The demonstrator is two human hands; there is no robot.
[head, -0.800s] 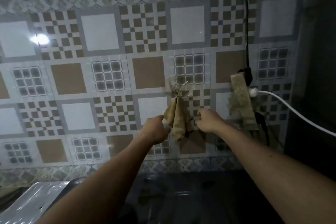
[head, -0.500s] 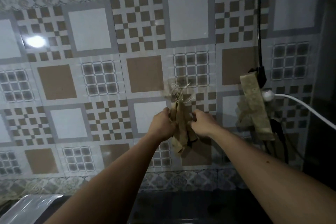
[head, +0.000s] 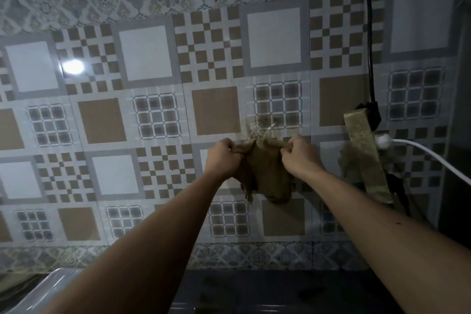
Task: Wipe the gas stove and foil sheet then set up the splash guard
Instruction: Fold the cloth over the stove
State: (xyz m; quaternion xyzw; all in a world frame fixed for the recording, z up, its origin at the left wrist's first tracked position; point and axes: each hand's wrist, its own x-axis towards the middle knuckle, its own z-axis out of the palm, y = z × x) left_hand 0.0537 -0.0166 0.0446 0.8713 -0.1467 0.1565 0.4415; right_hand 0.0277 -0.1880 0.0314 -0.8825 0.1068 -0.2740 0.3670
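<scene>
Wiping looks not yet begun — the brown cloth point(head: 265, 171) hangs at a clear wall hook point(head: 260, 130) on the tiled wall point(head: 142, 58). Left hand point(head: 224, 158) and right hand point(head: 298, 157), arms raised, each pinch its top edge. The foil sheet point(head: 38, 290) lies low left; the stove is too dark to make out.

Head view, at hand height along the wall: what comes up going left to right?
Left hand → brown cloth → right hand → grimy power strip → white plug with its cable.
</scene>
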